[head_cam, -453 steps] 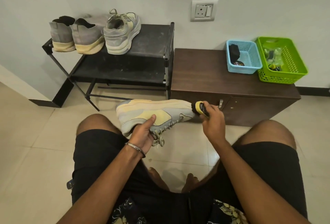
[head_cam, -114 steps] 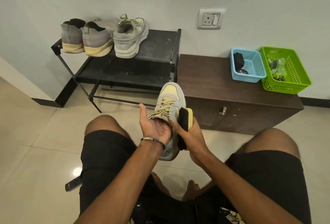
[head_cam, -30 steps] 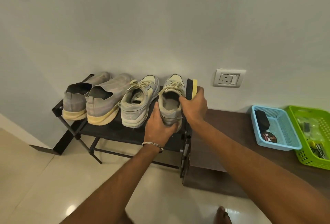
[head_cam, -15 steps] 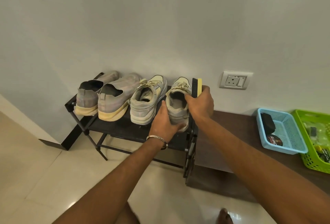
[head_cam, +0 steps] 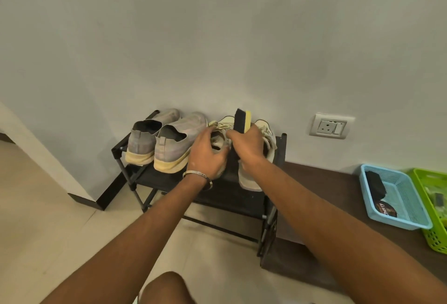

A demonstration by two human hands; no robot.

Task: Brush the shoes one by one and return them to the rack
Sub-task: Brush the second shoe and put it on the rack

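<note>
Laced beige sneaker point(head_cam: 219, 142), third from left on rack top shelf point(head_cam: 225, 197), under left hand point(head_cam: 206, 156): fingers curled over collar and thumb side at heel, gripping it. Judged step: taking this shoe off the rack for brushing, or squaring it up in the row; cannot tell which.

Its mate, right sneaker point(head_cam: 251, 180), at right end of shelf, heel toward near edge, partly hidden by right hand point(head_cam: 246, 148). Right hand clenched round shoe brush point(head_cam: 242, 121), brush upright, black bristles facing left, yellow back facing right. Whether this hand also touches the right sneaker: cannot tell.

Two grey knit slip-ons point(head_cam: 169, 144) at left of shelf, heels near, the closer one just beside the gripped sneaker.

For a clean lift: pull straight toward near edge, keep heel grip firm, mind loose laces catching the neighbours. Keep brush clear of the other sneaker so it stays put.

Right of rack: dark wooden cabinet point(head_cam: 326, 192), blue basket point(head_cam: 396, 197), green basket point(head_cam: 433, 207). Wall socket point(head_cam: 331, 126) above.
</note>
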